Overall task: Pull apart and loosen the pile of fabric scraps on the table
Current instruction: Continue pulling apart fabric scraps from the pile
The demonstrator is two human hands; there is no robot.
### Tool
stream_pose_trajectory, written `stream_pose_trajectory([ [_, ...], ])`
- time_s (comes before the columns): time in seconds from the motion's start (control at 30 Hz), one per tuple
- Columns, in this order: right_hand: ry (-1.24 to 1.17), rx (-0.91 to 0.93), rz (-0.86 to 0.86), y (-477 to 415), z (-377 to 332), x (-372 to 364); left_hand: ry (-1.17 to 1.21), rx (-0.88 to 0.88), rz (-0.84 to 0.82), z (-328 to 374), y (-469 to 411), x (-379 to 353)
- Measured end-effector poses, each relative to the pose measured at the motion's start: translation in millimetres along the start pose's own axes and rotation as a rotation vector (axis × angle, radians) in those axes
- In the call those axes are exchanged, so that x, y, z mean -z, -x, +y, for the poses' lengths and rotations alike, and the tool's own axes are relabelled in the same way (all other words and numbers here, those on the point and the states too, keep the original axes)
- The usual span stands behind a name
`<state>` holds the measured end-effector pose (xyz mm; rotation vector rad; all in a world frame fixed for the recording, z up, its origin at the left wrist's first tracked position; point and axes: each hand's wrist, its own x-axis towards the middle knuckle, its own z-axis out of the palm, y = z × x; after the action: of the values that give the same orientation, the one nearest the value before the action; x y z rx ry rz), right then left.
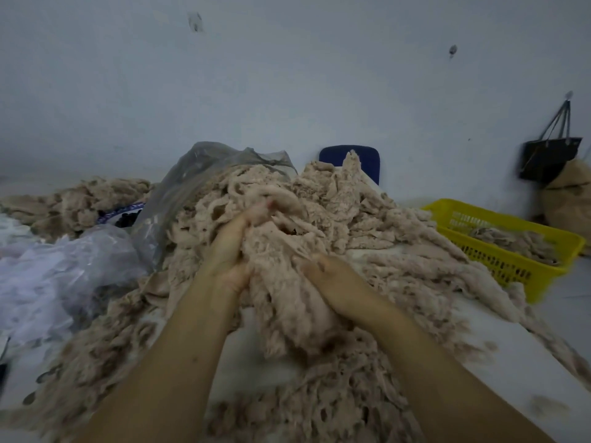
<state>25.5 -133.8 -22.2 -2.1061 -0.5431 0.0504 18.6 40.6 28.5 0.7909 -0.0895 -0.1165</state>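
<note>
We see left hand (232,251) gripping clump of fabric scraps (335,203) at middle of bench (511,362); right hand (335,284) sunk in same scraps, fingers hidden, grip we cannot tell.

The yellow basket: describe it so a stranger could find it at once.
Start at the big beige scrap pile in the middle of the view. To its right stands the yellow basket, slotted plastic with a few scraps inside. It is the only yellow thing in view.

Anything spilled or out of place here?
Nothing damaged. The beige fabric scraps sprawl across the white table, expected for this task; a crumpled grey plastic bag lies half buried at the pile's far left side.
</note>
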Motion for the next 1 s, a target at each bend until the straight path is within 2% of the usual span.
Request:
stream_pose_trajectory([
  [0.1, 0.081, 0.081, 0.088, 8.4, 5.8, 15.4, 0.102, -0.097, 0.099, 18.8, -3.9, 5.0],
  [0.17, 0.106, 0.102, 0.111, 13.9, 11.5, 23.7, 0.109, -0.102, 0.173, 18.4, -8.7, 6.2],
  [0.27, 0.026, 0.071, 0.169, 23.8, 23.7, 32.2, 0.162, -0.161, 0.265, 22.4, -9.5, 9.0],
  [0.37, -0.175, -0.087, 0.381, 42.9, 49.4, 56.0, 0.165, -0.293, 0.388, 46.3, -13.9, 37.4],
  [0.43, -0.22, -0.227, 0.5, 49.8, 69.2, 71.2, 0.224, -0.338, 0.375, 58.5, -15.1, 49.2],
  [0.47, -0.174, -0.269, 0.486, 49.5, 70.9, 71.8, 0.241, -0.343, 0.35, 61.1, -14.9, 49.6],
  [0.57, -0.099, -0.236, 0.323, 36.1, 58.5, 59.2, 0.255, -0.324, 0.263, 59.7, -12.8, 28.0],
  [0.63, -0.022, -0.208, 0.227, 31.5, 48.3, 62.4, 0.405, -0.297, 0.169, 58.9, -12.0, 17.4],
  [0.67, 0.088, -0.193, 0.156, 32.3, 45.0, 66.4, 0.454, -0.289, 0.133, 60.1, -12.7, 14.2],
  [0.73, 0.455, -0.177, -0.005, 31.3, 40.0, 72.3, 0.455, -0.298, 0.096, 65.2, -12.3, 6.6],
  [0.8, 0.639, -0.111, -0.083, 27.1, 25.5, 61.1, 0.38, -0.27, 0.063, 62.4, -13.9, -11.9],
  [0.83, 0.564, -0.028, -0.066, 23.6, 12.1, 48.2, 0.354, -0.234, 0.038, 57.5, -13.3, -24.0],
  [0.93, 0.05, 0.226, 0.037, 5.6, -25.5, 4.5, 0.279, -0.142, -0.021, 32.4, -14.3, -57.0],
  [1.0, 0.031, 0.215, 0.1, -6.3, -29.8, -14.8, 0.305, -0.098, -0.028, 29.3, -16.7, -66.3],
])
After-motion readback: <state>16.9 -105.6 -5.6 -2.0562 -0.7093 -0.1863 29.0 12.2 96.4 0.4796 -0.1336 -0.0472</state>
